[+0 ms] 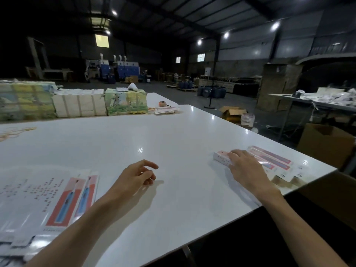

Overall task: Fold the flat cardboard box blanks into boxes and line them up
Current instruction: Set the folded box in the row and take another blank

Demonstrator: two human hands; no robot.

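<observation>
My right hand (243,165) lies flat on folded box (221,158), fingers straight, pressing, not gripping. Box sits well right of blank stack (48,193), just beside row of finished boxes (270,158) at table (134,132) edge. My left hand (139,174) hangs just right of blank stack, fingers slack, holding nothing. Blanks' long axis runs away from me, leaning slightly right. Left hand much nearer stack; next blank looks like its job, reaching leftward.
</observation>
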